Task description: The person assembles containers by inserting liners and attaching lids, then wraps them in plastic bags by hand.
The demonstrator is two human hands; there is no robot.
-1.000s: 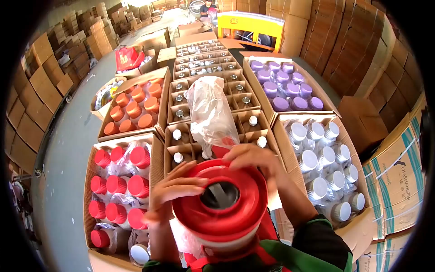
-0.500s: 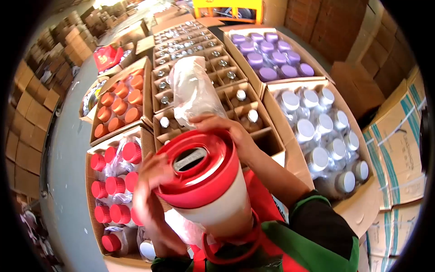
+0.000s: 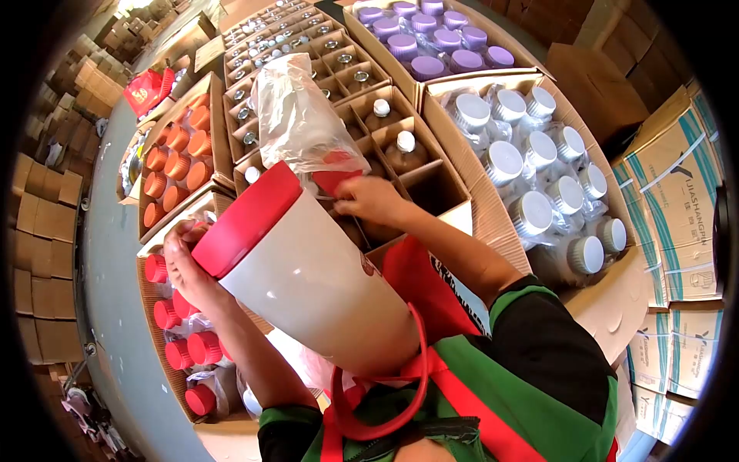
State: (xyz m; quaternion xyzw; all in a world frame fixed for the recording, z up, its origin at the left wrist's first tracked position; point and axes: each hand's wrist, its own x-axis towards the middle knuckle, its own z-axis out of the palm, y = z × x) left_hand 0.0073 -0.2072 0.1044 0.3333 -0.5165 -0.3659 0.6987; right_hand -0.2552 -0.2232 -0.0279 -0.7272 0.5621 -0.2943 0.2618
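jug (image 3: 308, 285) tilted near torso (image 3: 469, 381), left hand (image 3: 190, 266) clamped on red top (image 3: 248, 219); right hand (image 3: 373, 202) apart, at plastic bag (image 3: 289, 115), can't tell if gripping. one-sided hold could let jug twist, knock red caps (image 3: 204, 348).

Plastic bag (image 3: 296, 115) on bottle carton (image 3: 453, 214), between left jar box (image 3: 223, 440) and right jar box (image 3: 479, 202).

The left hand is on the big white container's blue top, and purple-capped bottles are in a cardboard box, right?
No, the head view shows the big white container's top is red, not blue. The left hand is on it, and purple-capped bottles are in a cardboard box.
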